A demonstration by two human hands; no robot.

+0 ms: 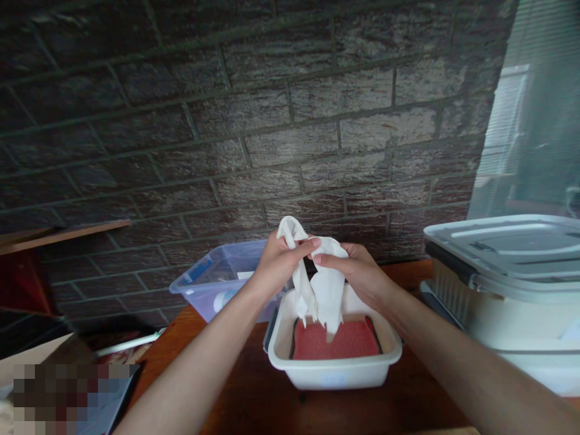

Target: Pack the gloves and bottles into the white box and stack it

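Both hands are raised over a white basin, pinching soft white pieces that look like gloves. My left hand (283,257) closes its thumb and fingers on a narrow, folded white glove (301,290), whose rounded cuff stands up above the fingers. Beside it, my right hand (357,266) grips the top of a wider white glove (329,293) between thumb and fingers. The lower ends of both hang with ragged, finger-like tips. Under them, the white basin (335,365) with dark side handles holds a folded red cloth (344,341) with dark edges.
A translucent purple bin (194,284) stands behind and left of the basin on the wooden table (244,374). At right are stacked lidded storage boxes (507,302). A stone-block wall (272,133) rises close behind. A wooden shelf (67,235) juts in at left.
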